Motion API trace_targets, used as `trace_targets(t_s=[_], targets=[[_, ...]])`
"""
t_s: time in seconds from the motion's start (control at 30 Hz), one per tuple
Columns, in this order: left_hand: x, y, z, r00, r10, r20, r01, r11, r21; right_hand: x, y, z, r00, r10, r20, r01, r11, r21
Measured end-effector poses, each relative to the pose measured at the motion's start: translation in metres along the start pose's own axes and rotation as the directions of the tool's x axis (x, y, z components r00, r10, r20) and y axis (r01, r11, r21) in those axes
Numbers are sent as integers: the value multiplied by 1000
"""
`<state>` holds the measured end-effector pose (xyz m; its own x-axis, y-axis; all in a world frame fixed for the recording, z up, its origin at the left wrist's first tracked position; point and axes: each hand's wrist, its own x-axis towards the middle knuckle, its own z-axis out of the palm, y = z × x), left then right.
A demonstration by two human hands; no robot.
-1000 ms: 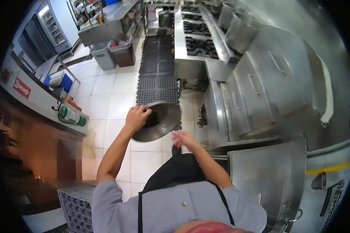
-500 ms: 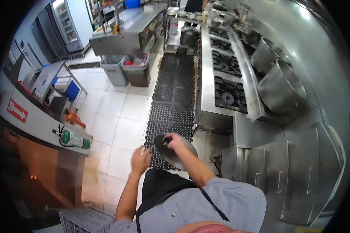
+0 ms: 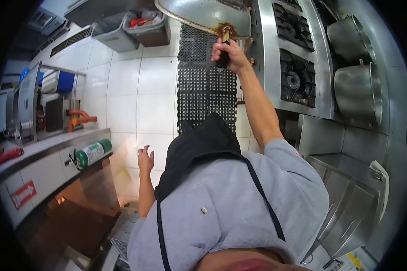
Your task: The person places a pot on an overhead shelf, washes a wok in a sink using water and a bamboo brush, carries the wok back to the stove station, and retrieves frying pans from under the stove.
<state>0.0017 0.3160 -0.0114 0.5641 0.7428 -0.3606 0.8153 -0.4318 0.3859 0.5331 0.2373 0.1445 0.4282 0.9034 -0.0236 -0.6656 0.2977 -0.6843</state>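
Note:
My right hand (image 3: 229, 55) is wrapped round the black handle of a large metal pan (image 3: 203, 17), held out at arm's length near the top of the view. Brown stains mark the pan's metal where the handle joins it, and its upper part is cut off by the frame edge. Low at my left side, over the white floor tiles, my left hand (image 3: 145, 159) is empty with its fingers apart.
A stove (image 3: 269, 72) with black burner grates runs along the right, two large steel pots (image 3: 358, 95) behind it. Bins (image 3: 149, 34) stand at the upper left. A black mat (image 3: 206, 90) lies ahead; a green extinguisher (image 3: 93, 153) hangs at left.
My right hand has moved up and outward with the pan, away from my body. My left hand has dropped lower and to the left. The view has tilted and come nearer the stove.

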Motion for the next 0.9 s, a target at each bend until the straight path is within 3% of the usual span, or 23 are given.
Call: trace_targets(t_s=[0.07,0.1,0.13,0.2,0.33,0.4,0.43,0.47,0.5,0.57,0.63,0.7,0.77,0.87,0.9], targets=[[55,12,-11,999,35,3,-35,999,15,33,-26,-13,987,-8,-163,-67,890,-451],[84,19,-15,999,36,-13,-36,999,12,51,-32,-28,984,-15,-175,-65,893,-445],[108,24,-21,999,31,-26,-30,999,11,72,-32,-48,907,-167,-386,-53,865,-499],[160,35,-29,998,35,-52,-35,999,8,132,-34,-95,590,-456,-666,-70,793,-605],[212,55,-36,990,-63,-123,56,997,-57,222,-48,-182,514,-538,-668,-114,729,-675],[191,61,-38,959,-111,-260,87,991,-104,257,-63,-183,445,-714,-541,-405,379,-832],[170,64,-25,913,-193,-360,86,952,-292,289,-71,-191,411,-825,-388,-331,261,-907],[148,57,3,842,-426,-330,364,901,-234,326,-88,-201,422,-824,-378,-324,253,-912],[118,54,16,791,-571,-219,538,820,-197,348,-89,-214,486,-762,-428,-278,330,-902],[95,65,36,721,-692,17,689,715,-117,387,-87,-242,533,-698,-478,-235,421,-876],[96,77,37,704,-686,186,704,708,-55,426,-97,-267,568,-462,-681,-374,592,-713],[136,86,37,723,-637,268,671,739,-52,457,-89,-294,448,-548,-707,-432,560,-707],[192,88,30,767,-557,318,601,798,-52,445,-99,-270,556,-295,-777,-536,587,-606],[354,108,37,892,-358,275,408,901,-151,480,-96,-283,513,-646,-565,-470,339,-815],[401,117,14,925,-298,237,341,925,-167,485,-104,-299,443,-291,-848,-770,361,-526]])
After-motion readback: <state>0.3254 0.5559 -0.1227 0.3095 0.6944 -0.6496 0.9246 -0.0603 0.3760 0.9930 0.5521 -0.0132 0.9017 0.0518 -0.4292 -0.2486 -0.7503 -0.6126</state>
